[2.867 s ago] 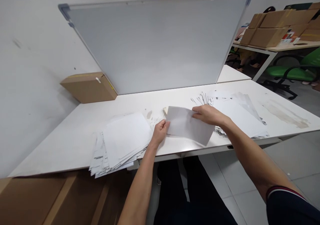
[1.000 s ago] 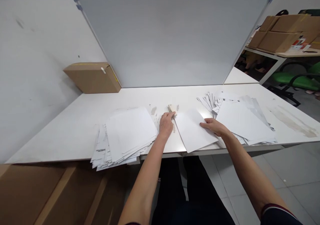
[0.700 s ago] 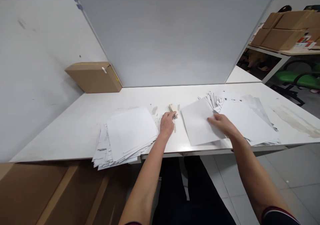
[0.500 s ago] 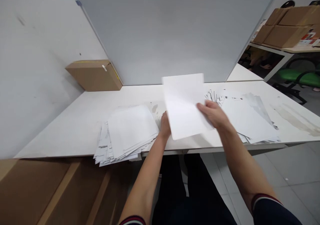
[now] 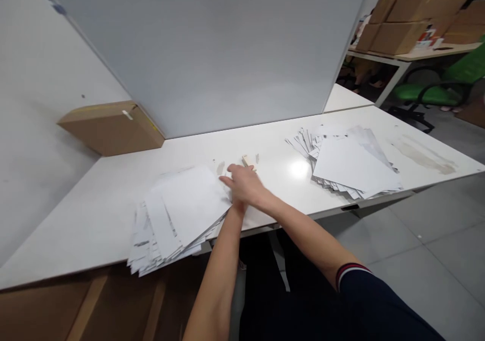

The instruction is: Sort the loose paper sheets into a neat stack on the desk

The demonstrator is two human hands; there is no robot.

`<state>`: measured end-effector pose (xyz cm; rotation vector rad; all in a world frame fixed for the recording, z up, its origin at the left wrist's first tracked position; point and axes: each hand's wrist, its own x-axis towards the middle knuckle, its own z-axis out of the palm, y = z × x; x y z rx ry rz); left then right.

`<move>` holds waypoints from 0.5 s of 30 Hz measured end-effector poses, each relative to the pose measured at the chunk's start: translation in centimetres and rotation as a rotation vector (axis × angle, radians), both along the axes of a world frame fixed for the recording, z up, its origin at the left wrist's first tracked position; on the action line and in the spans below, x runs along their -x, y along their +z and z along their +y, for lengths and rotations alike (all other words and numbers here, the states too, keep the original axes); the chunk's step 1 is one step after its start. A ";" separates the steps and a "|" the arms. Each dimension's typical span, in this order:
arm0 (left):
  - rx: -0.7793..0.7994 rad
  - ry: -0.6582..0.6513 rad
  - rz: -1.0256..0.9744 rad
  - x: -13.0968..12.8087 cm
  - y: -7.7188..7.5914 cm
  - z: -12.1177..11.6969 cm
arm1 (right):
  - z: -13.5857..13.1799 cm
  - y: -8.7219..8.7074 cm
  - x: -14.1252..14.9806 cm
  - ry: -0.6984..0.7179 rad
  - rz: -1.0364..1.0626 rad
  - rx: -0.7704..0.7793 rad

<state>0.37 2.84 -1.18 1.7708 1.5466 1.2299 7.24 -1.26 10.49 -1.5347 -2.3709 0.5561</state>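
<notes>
My right hand (image 5: 245, 183) reaches across to the left over my other wrist. Its thumb and forefinger are apart, close to the right edge of the left stack of paper sheets (image 5: 189, 199), with no sheet between them. Mostly covered by it is my left hand (image 5: 238, 205), whose fingers I cannot make out. Just beyond both hands is a small cream-coloured block (image 5: 248, 162); whether a hand holds it is hidden. To the right lies a second, uneven stack of paper sheets (image 5: 354, 166), a plain white sheet on top.
The white table (image 5: 265, 144) runs along a large grey-white board (image 5: 227, 53). A cardboard box (image 5: 113, 129) leans in the left corner. Below the front left edge are brown cardboard boxes (image 5: 45, 310). Further right stand a green chair (image 5: 435, 91) and stacked cartons (image 5: 397, 35).
The white sheet has left my right hand, which has swung left across my left hand. The view has turned to the right, and the cream block has come into sight.
</notes>
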 end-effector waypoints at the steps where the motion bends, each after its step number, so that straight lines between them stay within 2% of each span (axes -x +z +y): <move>1: -0.007 -0.009 0.023 0.0 0.1 -0.2 | 0.1 -0.2 -2.4 -0.087 0.021 -0.052; 2: -0.027 -0.011 0.069 0.0 0.1 -0.4 | 0.2 -0.6 -5.1 -0.167 0.021 -0.083; 3: -0.067 0.001 0.153 0.1 0.1 -0.5 | 0.2 -1.0 -8.1 -0.306 -0.011 -0.146; 5: -0.121 0.036 0.269 0.1 0.0 -0.7 | 0.0 -2.3 -13.8 -0.524 -0.160 -0.205; 6: -0.139 0.053 0.309 0.1 -0.1 -0.7 | -0.3 -3.1 -16.3 -0.573 -0.247 -0.199; 8: -0.157 0.070 0.344 0.1 -0.3 -0.6 | -0.8 -4.6 -20.0 -0.577 -0.355 -0.131; 11: -0.191 0.087 0.361 0.1 -0.4 -0.5 | -1.5 -6.2 -22.3 -0.524 -0.381 -0.090; 13: -0.234 0.108 0.327 0.1 -0.3 -0.6 | -1.8 -6.6 -22.2 -0.546 -0.317 -0.124; 15: -0.289 0.096 0.227 0.0 0.0 -0.9 | -2.1 -6.6 -21.3 -0.618 -0.154 -0.215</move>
